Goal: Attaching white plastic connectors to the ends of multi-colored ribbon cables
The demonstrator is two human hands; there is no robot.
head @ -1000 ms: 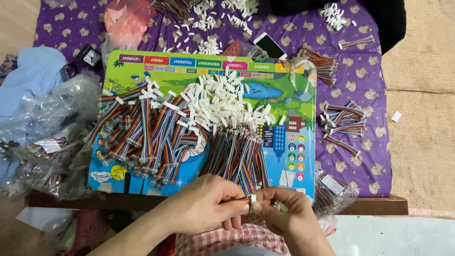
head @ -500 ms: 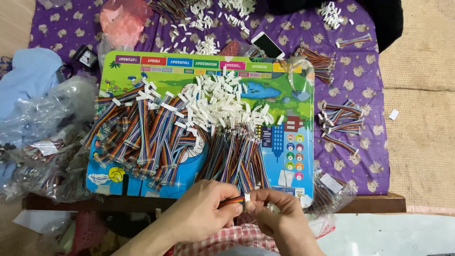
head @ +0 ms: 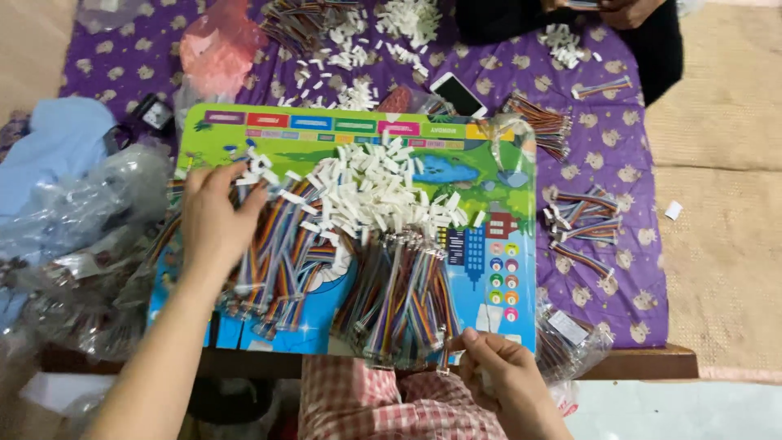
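The left hand (head: 213, 218) is stretched forward on a long bare forearm that runs up from the lower left, palm down, fingers spread and slightly curled. The right hand (head: 501, 371) sits low and close to the body, fingers bent inward with the thumb pressed against them.

Wire bundles (head: 277, 253) left and connectors (head: 375, 195) centre on the board (head: 489, 163), phone (head: 458, 94) behind, bags (head: 73, 236) at frame left.

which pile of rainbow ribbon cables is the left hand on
The left pile of ribbon cables on the colourful board: the left hand lies spread on its top end. The middle bunch sits untouched, nearer the right hand; smaller bundles lie on the purple cloth.
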